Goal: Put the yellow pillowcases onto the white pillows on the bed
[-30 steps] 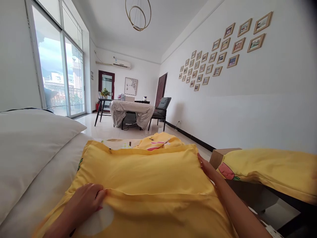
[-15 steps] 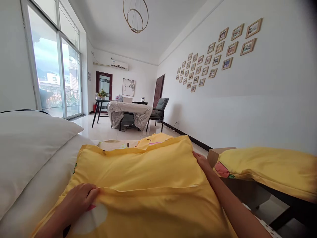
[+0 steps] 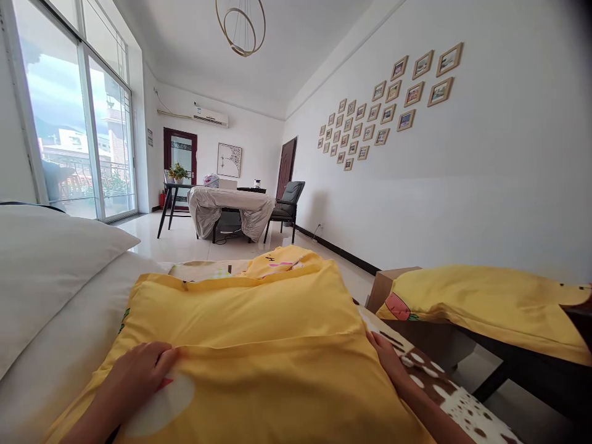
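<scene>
Yellow pillow [image 3: 240,308] lies between left hand [image 3: 137,373] and right hand [image 3: 389,362].
Left pinches the flap [image 3: 277,351]; right touches the right side, grip unclear.

Single view, worn on the head. Looks from just above the near side of the yellow pillowcase [image 3: 277,394], forward and down, out over its far edge. Close to lens: left hand [image 3: 134,375] and right hand [image 3: 389,359], both low in frame. Wide field; room runs deep to the far wall [image 3: 261,148], glass doors [image 3: 58,123] at left, long wall [image 3: 472,203] at right.
</scene>
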Tool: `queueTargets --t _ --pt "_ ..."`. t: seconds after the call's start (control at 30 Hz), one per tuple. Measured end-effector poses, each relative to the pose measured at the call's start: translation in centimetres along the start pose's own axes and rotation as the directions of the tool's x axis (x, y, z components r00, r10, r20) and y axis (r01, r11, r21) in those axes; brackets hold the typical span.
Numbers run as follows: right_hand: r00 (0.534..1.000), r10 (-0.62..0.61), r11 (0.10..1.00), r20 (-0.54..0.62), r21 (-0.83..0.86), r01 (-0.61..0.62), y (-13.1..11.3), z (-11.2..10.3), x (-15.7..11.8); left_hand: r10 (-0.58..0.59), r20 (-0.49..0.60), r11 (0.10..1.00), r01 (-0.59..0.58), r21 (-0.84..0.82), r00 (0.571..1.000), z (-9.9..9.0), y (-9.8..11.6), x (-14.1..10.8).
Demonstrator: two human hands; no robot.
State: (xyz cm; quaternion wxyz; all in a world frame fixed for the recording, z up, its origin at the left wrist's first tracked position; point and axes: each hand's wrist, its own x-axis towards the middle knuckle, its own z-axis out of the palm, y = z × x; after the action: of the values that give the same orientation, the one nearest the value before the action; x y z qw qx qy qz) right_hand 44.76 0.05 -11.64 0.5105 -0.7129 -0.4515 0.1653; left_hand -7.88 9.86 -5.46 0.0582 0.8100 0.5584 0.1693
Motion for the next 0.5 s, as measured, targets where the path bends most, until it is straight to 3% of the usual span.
queueTargets --t 0.13,0.23,0.33,0.5 --pt "0.999 0.021 0.993 0.049 0.114 -0.027 -1.2 1.3 1.9 -0.041 0.030 0.998 0.042 -0.049 0.999 -0.4 -0.1 -0.1" --pt "0.994 0.052 0.990 0.096 0.123 -0.064 -1.2 0.5 2.2 -0.082 0.024 0.992 0.084 -0.092 0.996 -0.4 -0.1 -0.1" --pt "0.990 0.073 0.994 0.119 0.073 -0.082 0.3 -1.3 0.2 -0.085 -0.016 0.991 0.082 -0.105 0.996 0.1 -0.3 0.1" --pt "0.988 0.139 0.973 0.068 -0.196 -0.124 3.4 -3.1 -5.0 -0.008 -0.017 1.000 0.008 -0.005 1.000 1.0 -1.2 0.4"
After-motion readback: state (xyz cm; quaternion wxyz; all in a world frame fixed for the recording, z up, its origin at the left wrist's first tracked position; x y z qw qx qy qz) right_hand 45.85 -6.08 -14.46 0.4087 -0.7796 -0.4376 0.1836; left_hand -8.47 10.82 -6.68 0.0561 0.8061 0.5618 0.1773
